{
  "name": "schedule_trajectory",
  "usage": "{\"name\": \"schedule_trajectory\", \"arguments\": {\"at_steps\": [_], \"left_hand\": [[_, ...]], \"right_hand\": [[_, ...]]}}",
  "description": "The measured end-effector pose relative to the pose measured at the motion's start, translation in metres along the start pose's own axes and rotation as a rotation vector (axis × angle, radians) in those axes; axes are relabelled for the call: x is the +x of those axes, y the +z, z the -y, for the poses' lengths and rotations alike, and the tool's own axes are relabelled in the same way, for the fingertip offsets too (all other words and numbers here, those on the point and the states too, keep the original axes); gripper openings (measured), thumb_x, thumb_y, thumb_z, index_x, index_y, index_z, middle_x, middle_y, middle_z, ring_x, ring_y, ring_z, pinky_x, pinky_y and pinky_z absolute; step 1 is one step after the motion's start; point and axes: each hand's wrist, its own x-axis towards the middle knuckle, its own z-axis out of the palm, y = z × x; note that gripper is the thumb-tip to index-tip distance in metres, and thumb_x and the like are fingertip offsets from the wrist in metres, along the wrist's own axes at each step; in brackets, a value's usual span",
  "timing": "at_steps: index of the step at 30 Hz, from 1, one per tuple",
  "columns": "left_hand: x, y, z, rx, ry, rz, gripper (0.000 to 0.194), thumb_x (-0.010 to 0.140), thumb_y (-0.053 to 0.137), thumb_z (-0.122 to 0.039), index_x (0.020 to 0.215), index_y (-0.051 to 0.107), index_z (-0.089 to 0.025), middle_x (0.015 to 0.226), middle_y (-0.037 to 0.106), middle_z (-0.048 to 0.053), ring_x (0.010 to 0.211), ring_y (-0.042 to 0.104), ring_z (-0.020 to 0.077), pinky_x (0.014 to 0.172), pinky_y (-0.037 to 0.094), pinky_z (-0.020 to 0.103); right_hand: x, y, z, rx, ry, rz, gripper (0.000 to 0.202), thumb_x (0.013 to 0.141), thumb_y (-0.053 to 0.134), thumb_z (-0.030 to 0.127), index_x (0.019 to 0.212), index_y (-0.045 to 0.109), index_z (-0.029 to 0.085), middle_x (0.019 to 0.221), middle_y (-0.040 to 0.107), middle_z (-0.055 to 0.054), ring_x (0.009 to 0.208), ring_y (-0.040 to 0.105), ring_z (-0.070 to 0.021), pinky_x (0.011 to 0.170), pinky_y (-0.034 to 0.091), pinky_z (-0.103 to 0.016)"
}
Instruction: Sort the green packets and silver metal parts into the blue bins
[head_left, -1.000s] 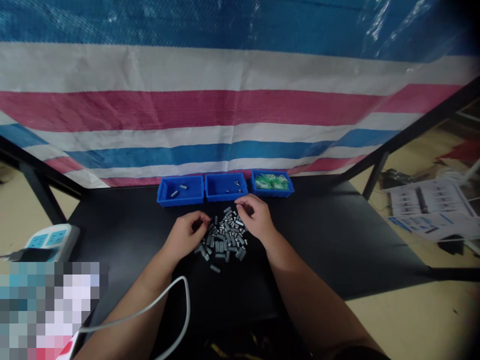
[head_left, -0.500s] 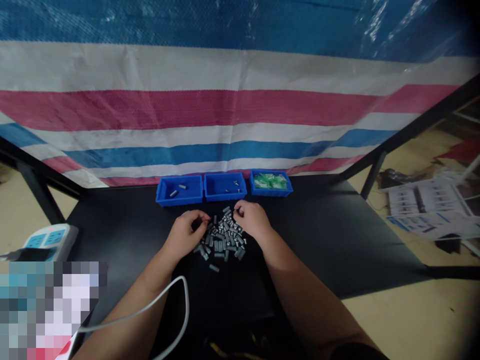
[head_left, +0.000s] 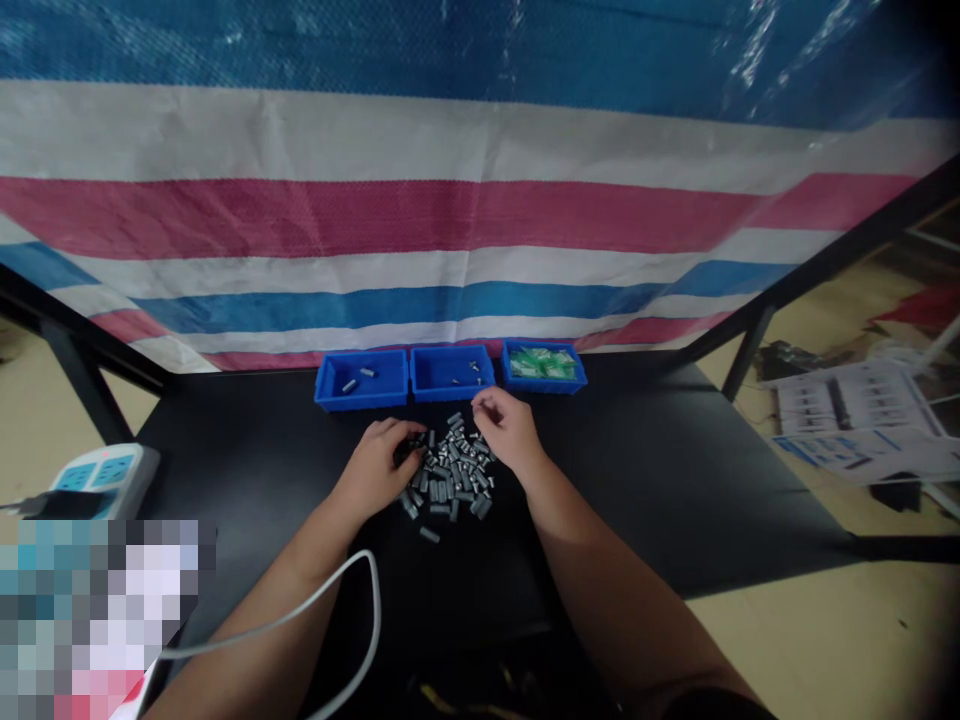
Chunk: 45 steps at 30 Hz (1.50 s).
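Note:
A pile of small grey cylindrical pieces (head_left: pixel 442 490) mixed with shiny screws (head_left: pixel 466 455) lies on the black table. At the pile's left edge is my left hand (head_left: pixel 377 463), thumb and forefinger apart, fingertips by the nearest pieces. My right hand (head_left: pixel 508 428) hovers past the pile's upper right, just in front of the middle blue bin (head_left: pixel 431 380). Its fingers are curled into a pinch, and whatever may be in them is too small to make out. A few screws lie in that bin. Two grey cylinders sit in the left blue bin (head_left: pixel 386 372).
The right blue bin (head_left: pixel 551 384) holds green-and-clear plastic packets. A white cable (head_left: pixel 373 590) loops over my left forearm. On the left stands a power strip (head_left: pixel 127 475). Behind the bins hangs a striped tarp (head_left: pixel 450 215); black frame posts (head_left: pixel 746 355) flank the table.
My right hand has risen from the pile's edge toward the middle bin. My left hand's thumb and forefinger have parted slightly, while the hand stays by the pile.

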Motion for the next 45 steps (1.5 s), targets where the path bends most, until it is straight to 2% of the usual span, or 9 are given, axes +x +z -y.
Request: {"name": "schedule_trajectory", "arguments": {"at_steps": [5,8,10,15,18,24,30,39,45], "left_hand": [[-0.002,-0.002,-0.008,0.089,0.068,0.112,0.035,0.098,0.055,-0.026,0.13,0.069,-0.031,0.122,0.066,0.007,0.108,0.058,0.0251,0.096,0.046,0.043],[-0.002,-0.001,-0.008,0.129,0.06,0.136,0.037,0.098,0.055,-0.025,0.131,0.069,-0.032,0.125,0.065,0.007,0.112,0.056,0.0257,0.097,0.045,0.043],[-0.002,0.0,-0.007,0.14,0.046,0.136,0.037,0.097,0.056,-0.025,0.131,0.068,-0.031,0.126,0.065,0.007,0.113,0.056,0.0262,0.097,0.045,0.044],[-0.003,0.0,-0.007,0.156,0.041,0.157,0.038,0.097,0.055,-0.027,0.134,0.067,-0.031,0.131,0.064,0.007,0.117,0.055,0.0275,0.099,0.044,0.046],[-0.005,-0.001,-0.012,0.208,0.039,0.174,0.042,0.098,0.053,-0.028,0.138,0.063,-0.038,0.138,0.061,0.006,0.124,0.051,0.0297,0.099,0.041,0.049],[-0.006,0.0,-0.018,0.274,0.022,0.186,0.04,0.1,0.048,-0.028,0.136,0.063,-0.035,0.139,0.061,0.006,0.125,0.051,0.0299,0.1,0.036,0.051],[-0.002,-0.001,-0.015,0.304,-0.086,0.111,0.029,0.099,0.05,-0.03,0.12,0.07,-0.031,0.118,0.068,0.006,0.11,0.059,0.0279,0.099,0.034,0.052],[0.0,-0.005,-0.02,0.328,-0.261,0.002,0.014,0.093,0.057,-0.032,0.098,0.069,-0.027,0.1,0.073,0.004,0.104,0.064,0.0282,0.094,0.036,0.046],[0.001,-0.003,-0.017,0.353,-0.275,0.015,0.033,0.095,0.053,-0.029,0.123,0.069,-0.032,0.111,0.073,0.006,0.108,0.063,0.0287,0.097,0.036,0.048]], "right_hand": [[0.003,0.007,-0.012,0.217,-0.041,-0.08,0.034,0.09,0.067,0.032,0.122,0.066,0.022,0.103,0.074,-0.008,0.088,0.072,-0.0197,0.078,0.058,-0.032],[0.003,0.008,-0.011,0.266,-0.091,-0.046,0.054,0.093,0.065,0.031,0.145,0.053,0.026,0.131,0.068,-0.014,0.102,0.072,-0.022,0.085,0.06,-0.037],[0.002,0.007,-0.007,0.265,-0.134,-0.022,0.058,0.095,0.063,0.028,0.151,0.046,0.028,0.137,0.065,-0.014,0.105,0.071,-0.0221,0.086,0.06,-0.038],[0.0,0.002,0.008,0.11,-0.218,-0.046,0.024,0.094,0.06,0.021,0.117,0.067,0.024,0.105,0.071,-0.007,0.084,0.068,-0.0178,0.076,0.057,-0.033],[0.0,-0.001,0.012,0.007,-0.236,-0.022,0.014,0.093,0.06,0.019,0.103,0.07,0.022,0.086,0.067,-0.003,0.07,0.061,-0.0146,0.066,0.052,-0.029],[0.0,0.0,0.008,-0.064,-0.182,0.037,0.01,0.091,0.061,0.019,0.093,0.071,0.021,0.08,0.065,-0.001,0.067,0.058,-0.0137,0.065,0.049,-0.028],[0.001,-0.004,0.003,-0.095,-0.112,0.045,0.008,0.088,0.063,0.02,0.089,0.071,0.021,0.073,0.066,-0.001,0.062,0.057,-0.0138,0.062,0.047,-0.028],[-0.001,-0.004,0.005,-0.175,-0.115,0.155,0.018,0.085,0.062,0.014,0.098,0.072,0.022,0.082,0.065,-0.002,0.072,0.061,-0.0152,0.07,0.05,-0.028],[-0.003,-0.001,0.0,-0.286,-0.149,0.271,0.038,0.089,0.057,0.009,0.119,0.073,0.025,0.108,0.063,-0.007,0.101,0.062,-0.0207,0.096,0.052,-0.037]]}}
